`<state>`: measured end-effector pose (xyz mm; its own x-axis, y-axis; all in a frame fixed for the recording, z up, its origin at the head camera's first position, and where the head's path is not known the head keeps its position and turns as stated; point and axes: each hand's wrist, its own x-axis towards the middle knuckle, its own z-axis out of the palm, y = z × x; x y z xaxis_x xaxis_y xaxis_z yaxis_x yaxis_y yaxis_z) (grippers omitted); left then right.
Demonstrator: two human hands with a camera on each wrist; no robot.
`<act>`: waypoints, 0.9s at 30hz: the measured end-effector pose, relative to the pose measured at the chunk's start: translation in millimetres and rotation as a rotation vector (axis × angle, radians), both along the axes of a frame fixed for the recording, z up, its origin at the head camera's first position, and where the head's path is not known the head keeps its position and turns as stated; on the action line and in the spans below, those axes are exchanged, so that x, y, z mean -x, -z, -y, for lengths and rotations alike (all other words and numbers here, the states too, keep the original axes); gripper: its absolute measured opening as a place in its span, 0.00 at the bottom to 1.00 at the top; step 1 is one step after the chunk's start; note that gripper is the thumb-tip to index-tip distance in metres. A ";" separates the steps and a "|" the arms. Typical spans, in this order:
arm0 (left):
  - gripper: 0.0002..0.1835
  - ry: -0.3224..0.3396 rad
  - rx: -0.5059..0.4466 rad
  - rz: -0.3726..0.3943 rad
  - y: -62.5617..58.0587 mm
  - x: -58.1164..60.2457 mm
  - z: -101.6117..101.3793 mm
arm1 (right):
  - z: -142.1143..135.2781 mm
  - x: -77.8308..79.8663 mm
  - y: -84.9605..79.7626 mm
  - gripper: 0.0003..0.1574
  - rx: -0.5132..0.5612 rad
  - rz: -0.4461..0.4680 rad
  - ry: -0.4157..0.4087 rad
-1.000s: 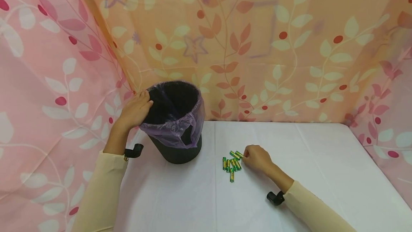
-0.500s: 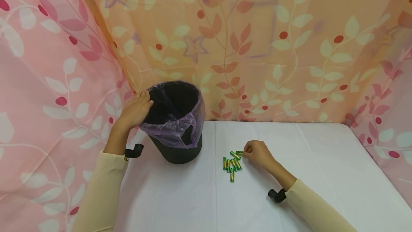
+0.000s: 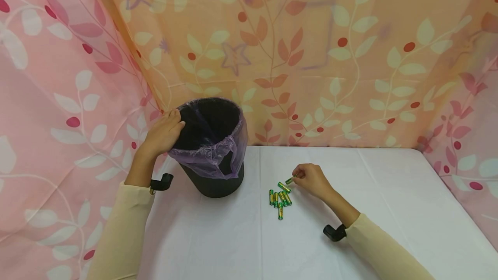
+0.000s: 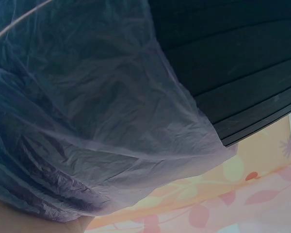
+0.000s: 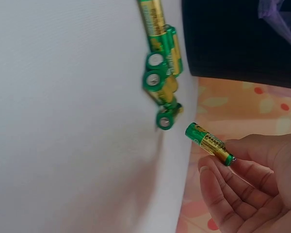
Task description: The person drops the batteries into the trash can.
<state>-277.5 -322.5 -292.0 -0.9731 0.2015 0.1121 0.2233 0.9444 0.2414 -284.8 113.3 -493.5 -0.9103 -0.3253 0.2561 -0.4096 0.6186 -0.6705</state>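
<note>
A black trash bin (image 3: pixel 218 187), lined with a purple plastic bag (image 3: pixel 210 159), stands on the left of the table, its mouth tipped toward me. My left hand (image 3: pixel 165 133) holds its left rim over the bag; the left wrist view shows mostly bag and ribbed bin wall (image 4: pixel 242 73), with little of the hand. Between thumb and fingers my right hand (image 3: pixel 313 181) pinches a green and gold battery (image 5: pixel 211 144), raised off the cloth. Several similar batteries (image 3: pixel 280 211) lie in a loose cluster just left of that hand.
A white cloth covers the table (image 3: pixel 350 211). Floral curtains (image 3: pixel 311 77) hang behind it and at both sides. Black camera mounts (image 3: pixel 334 232) sit on both wrists.
My right hand has lifted one battery from the upper right of the cluster, rising slightly away from the table. The left hand and the bin have stayed put.
</note>
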 end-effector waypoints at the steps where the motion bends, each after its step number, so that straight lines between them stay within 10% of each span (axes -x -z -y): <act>1: 0.34 -0.001 0.000 -0.002 0.2 -0.1 0.0 | 0.6 -0.3 -2.2 0.04 0.007 0.003 0.000; 27: 0.34 0.007 0.008 -0.018 0.1 0.2 0.5 | 24.5 -16.1 -74.4 0.04 0.045 -0.054 -0.124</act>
